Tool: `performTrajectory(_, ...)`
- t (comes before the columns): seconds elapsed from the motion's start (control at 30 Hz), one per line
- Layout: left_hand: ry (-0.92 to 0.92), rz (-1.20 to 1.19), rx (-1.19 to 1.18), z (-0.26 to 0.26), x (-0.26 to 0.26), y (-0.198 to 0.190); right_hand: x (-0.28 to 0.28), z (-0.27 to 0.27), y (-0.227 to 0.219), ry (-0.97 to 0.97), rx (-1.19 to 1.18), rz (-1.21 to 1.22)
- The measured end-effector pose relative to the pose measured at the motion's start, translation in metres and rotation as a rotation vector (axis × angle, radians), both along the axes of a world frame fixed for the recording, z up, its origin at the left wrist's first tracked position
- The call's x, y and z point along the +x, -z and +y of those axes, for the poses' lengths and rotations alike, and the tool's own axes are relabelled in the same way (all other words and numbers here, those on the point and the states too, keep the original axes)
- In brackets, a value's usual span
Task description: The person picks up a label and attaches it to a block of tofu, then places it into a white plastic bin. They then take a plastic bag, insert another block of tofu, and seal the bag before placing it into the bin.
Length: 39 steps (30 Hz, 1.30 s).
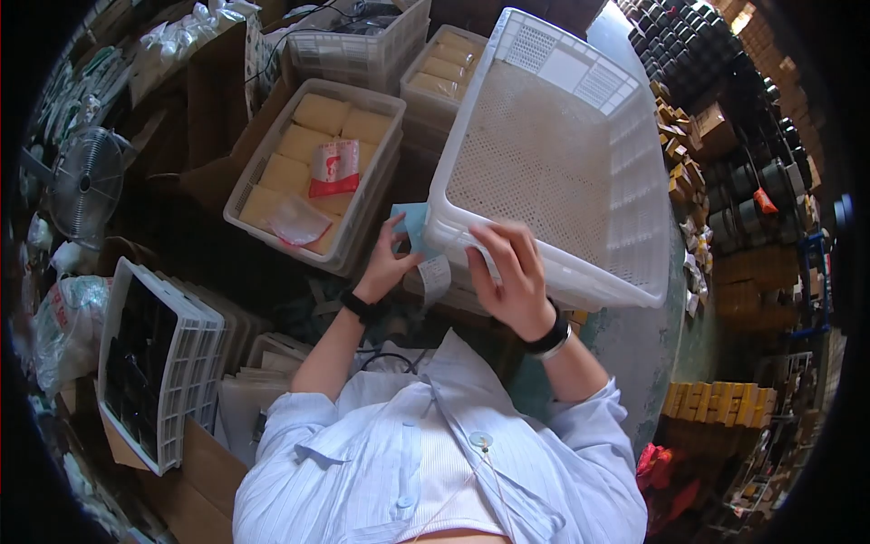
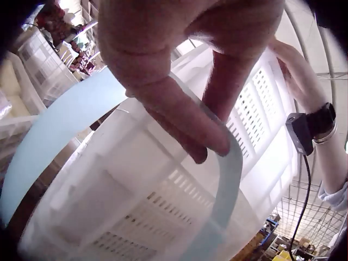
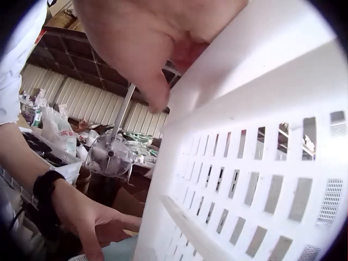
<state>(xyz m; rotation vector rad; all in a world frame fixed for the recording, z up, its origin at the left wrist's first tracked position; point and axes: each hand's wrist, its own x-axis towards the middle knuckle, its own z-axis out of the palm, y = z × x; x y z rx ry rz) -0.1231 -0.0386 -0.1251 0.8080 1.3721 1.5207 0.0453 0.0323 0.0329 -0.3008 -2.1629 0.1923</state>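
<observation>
A light blue paper strip (image 2: pixel 68 122) curves through my left hand (image 1: pixel 388 267), which pinches it between thumb and fingers beside the crate's near left corner. A white printed label (image 1: pixel 435 276) hangs below that hand. The large white plastic crate (image 1: pixel 580 272) has slotted walls and a perforated floor. At its near rim is my right hand (image 1: pixel 515 276), slightly blurred, its fingers reaching over the edge and the thumb apart on the near side. In the right wrist view, the crate's rim hides most of those fingers.
Left of the crate stands a clear bin (image 1: pixel 254 227) with yellowish packs and a red-and-white packet (image 1: pixel 335 168). A fan (image 1: pixel 88 186) and upright white crates (image 1: pixel 172 390) are farther left. Stacked dark goods (image 1: pixel 698 54) and yellow boxes (image 1: pixel 716 403) line the right side.
</observation>
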Motion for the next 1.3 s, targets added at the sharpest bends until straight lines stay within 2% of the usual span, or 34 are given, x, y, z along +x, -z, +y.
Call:
performTrajectory(0.03, -0.019, -0.061, -0.048, 0.000, -0.001, 0.002, 0.009, -0.009, 0.005, -0.004, -0.077, 0.006)
performTrajectory(0.13, -0.056, -0.210, -0.158, -0.004, -0.001, 0.008, 0.011, -0.011, 0.053, -0.039, -0.341, -0.332)
performTrajectory(0.17, -0.059, -0.239, -0.167, -0.003, -0.002, 0.006, 0.008, -0.006, 0.080, -0.030, -0.354, -0.356)
performTrajectory(0.27, -0.061, -0.311, -0.175, -0.001, -0.002, 0.008, 0.001, -0.001, 0.110, 0.036, -0.391, -0.551)
performTrajectory(0.4, -0.029, -0.388, -0.175, -0.002, -0.004, 0.011, -0.005, 0.004, 0.121, 0.015, -0.358, -0.525)
performTrajectory(0.53, -0.023, -0.364, -0.181, -0.003, -0.001, 0.004, -0.007, 0.009, 0.137, 0.010, -0.310, -0.547)
performTrajectory(0.87, -0.071, -0.291, -0.241, -0.001, 0.000, 0.002, -0.007, 0.016, 0.156, -0.060, -0.233, -0.468)
performTrajectory(1.1, -0.098, -0.272, -0.215, -0.001, 0.004, 0.003, 0.003, 0.012, 0.143, -0.131, -0.216, -0.564)
performTrajectory(1.3, -0.133, -0.216, -0.208, -0.002, 0.008, 0.005, 0.043, -0.009, 0.125, -0.274, -0.211, -0.606)
